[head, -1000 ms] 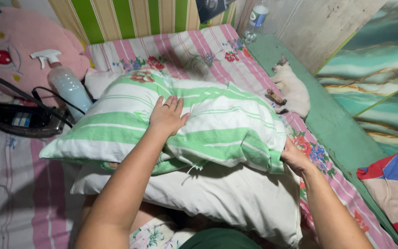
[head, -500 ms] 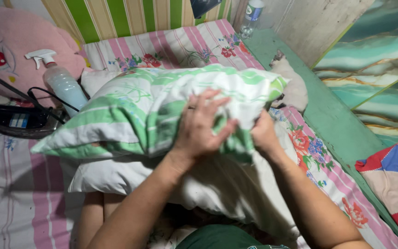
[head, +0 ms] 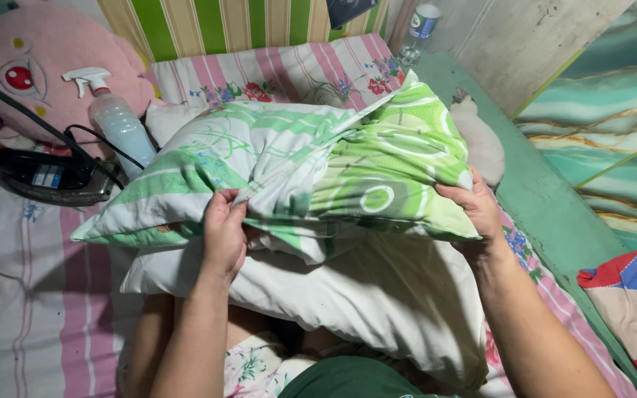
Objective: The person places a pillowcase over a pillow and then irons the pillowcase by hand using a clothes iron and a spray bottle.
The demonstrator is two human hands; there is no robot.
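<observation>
Bare forearms, no sleeves/rings on hands (head: 224,234); floral shorts, dark green top.

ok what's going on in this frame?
A person on a bed is handling a green-and-white pillow with both bare hands. The left hand pinches the pillowcase's fabric near its middle front edge; the right hand grips the bright green end, which is lifted and folded over. It lies on a plain white pillow. A spray bottle and pink plush sit at left.
</observation>
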